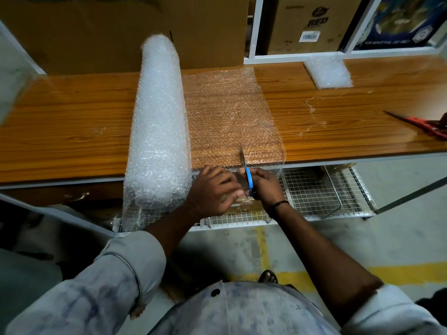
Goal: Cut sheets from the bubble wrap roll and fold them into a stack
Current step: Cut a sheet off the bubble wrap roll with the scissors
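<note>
A big bubble wrap roll lies across the wooden table, its near end hanging over the front edge. An unrolled stretch of bubble wrap spreads flat to the right of the roll. My right hand grips blue-handled scissors whose blades point away from me into the sheet's near edge. My left hand pinches the sheet's hanging edge just left of the scissors. A folded stack of bubble wrap sits at the table's back right.
Red-handled scissors lie at the table's right edge beside another person's hand. Cardboard boxes stand behind the table. A wire mesh shelf runs under the tabletop. The floor below has yellow lines.
</note>
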Available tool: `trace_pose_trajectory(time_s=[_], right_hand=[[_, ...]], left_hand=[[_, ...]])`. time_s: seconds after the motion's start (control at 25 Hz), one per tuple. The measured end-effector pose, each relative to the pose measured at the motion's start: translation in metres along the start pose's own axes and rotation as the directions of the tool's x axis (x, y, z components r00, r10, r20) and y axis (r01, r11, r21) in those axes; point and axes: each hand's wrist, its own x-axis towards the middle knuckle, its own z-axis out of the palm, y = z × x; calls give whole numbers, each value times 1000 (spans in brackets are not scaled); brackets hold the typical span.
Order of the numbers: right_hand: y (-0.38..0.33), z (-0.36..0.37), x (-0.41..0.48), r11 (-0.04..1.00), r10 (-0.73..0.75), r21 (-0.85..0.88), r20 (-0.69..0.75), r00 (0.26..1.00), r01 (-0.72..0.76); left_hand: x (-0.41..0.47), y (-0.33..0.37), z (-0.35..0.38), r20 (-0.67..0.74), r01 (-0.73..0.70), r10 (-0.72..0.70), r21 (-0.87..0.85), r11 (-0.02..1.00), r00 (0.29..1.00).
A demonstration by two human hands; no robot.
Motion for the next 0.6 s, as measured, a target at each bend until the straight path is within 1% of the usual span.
trace_pose_trajectory(time_s=[0.08,0.16,0.2,0.24,0.28,0.36,0.44,0.6], right_hand=[[-1,-1,-2,1000,2,4,-3,1000,-2],[-1,0,-2,1000,10,15,-9,1000,-10],[-1,0,-2,1000,16,21,-11,1000,-16],[-1,0,-2,1000,19,22,-13,1000,-18],[-1,0,-1,1000,19,19,-13,1000,-19],[-2,-1,-1,999,20,27,-8,1000,-20],[-4,0,-1,999,27,40,1,1000,-27],[-11,3,8,999,43,-18,-3,999,-43]], left_hand=[[9,-4,3,-2,210,-210,-16,978,978],[25,-14,7,35,427,-427,14,904,904],[33,-22,9,67,495,-497,46,868,865],[40,-29,12,104,532,-538,82,843,836],[47,-36,14,139,549,-561,116,828,816],[57,-47,17,180,553,-576,166,817,797],[63,-53,18,177,540,-571,193,819,802],[58,-55,27,123,520,-544,182,835,830]])
